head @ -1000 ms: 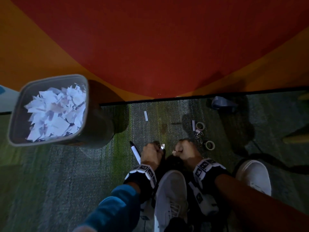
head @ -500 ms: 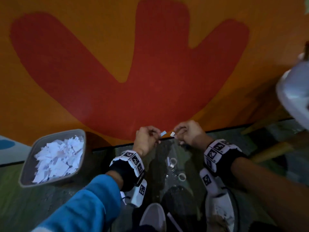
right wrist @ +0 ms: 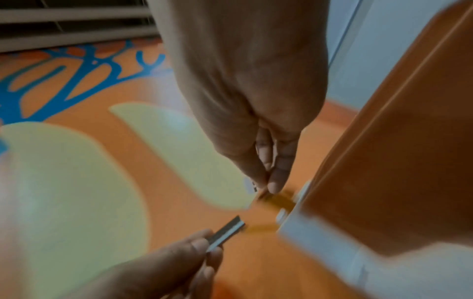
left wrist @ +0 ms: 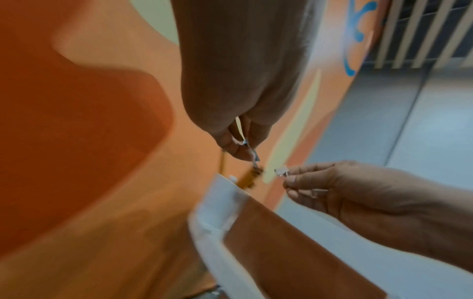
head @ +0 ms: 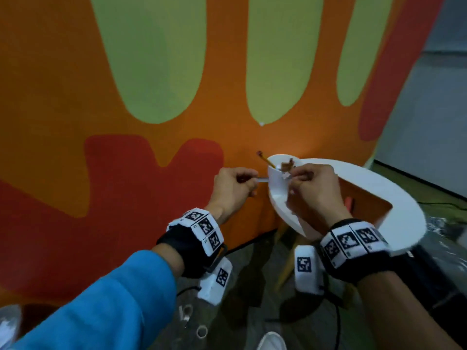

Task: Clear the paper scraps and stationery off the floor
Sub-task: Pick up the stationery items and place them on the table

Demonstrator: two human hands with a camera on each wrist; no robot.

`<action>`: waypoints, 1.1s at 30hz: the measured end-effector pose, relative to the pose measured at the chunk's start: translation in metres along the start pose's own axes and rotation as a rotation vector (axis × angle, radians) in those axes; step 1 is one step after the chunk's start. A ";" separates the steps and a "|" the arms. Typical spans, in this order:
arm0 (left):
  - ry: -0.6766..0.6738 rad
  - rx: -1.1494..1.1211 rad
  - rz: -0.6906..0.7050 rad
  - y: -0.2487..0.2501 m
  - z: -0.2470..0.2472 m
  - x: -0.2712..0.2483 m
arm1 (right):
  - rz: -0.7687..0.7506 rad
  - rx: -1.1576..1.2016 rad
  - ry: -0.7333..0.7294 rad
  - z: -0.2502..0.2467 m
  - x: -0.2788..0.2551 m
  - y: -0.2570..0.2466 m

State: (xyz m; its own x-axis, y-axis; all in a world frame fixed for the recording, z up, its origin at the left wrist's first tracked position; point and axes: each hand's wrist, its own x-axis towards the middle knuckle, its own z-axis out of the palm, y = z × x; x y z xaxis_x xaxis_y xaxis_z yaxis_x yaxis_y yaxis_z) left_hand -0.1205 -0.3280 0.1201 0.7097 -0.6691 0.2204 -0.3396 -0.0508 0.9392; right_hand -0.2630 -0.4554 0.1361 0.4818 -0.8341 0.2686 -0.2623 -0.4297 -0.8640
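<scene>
My left hand [head: 252, 181] pinches a small grey-white strip [head: 262, 179] just left of a white cup [head: 275, 183]. The strip [right wrist: 226, 232] shows flat and narrow in the right wrist view. My right hand [head: 290, 176] pinches a small clip-like piece [left wrist: 281, 171] over the cup's mouth. The cup stands on a round white table [head: 379, 198] and holds a pencil [head: 264, 159]. Two tape rings [head: 202, 332] lie on the carpet below, between my arms.
An orange, red and green painted wall [head: 151, 122] stands close behind the cup. The table has wooden legs [head: 285, 269]. A white shoe [head: 273, 342] shows at the bottom edge. A dark cable [head: 336, 324] runs over the carpet.
Both hands rose from the carpet to the white cup on the table, each carrying a small piece. The view tilted up, and the bin of paper scraps left the frame.
</scene>
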 end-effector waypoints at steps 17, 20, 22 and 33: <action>-0.216 0.153 0.051 0.009 0.071 0.021 | -0.011 -0.075 0.071 -0.058 0.021 0.045; -0.246 0.200 0.040 0.005 0.025 0.006 | -0.068 0.048 -0.095 -0.024 0.005 0.019; -0.234 0.223 0.026 0.000 -0.011 -0.005 | -0.122 0.058 -0.209 0.008 -0.006 0.003; -0.121 0.500 -0.274 -0.157 -0.207 -0.080 | -0.168 -0.233 -0.888 0.241 -0.093 0.012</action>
State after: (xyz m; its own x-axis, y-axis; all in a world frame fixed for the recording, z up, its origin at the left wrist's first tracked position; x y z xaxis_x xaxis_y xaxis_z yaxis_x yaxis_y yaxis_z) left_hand 0.0037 -0.1125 0.0096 0.7470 -0.6609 -0.0725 -0.4249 -0.5584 0.7125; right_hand -0.1094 -0.2999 -0.0014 0.9661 -0.2261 -0.1247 -0.2460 -0.6596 -0.7102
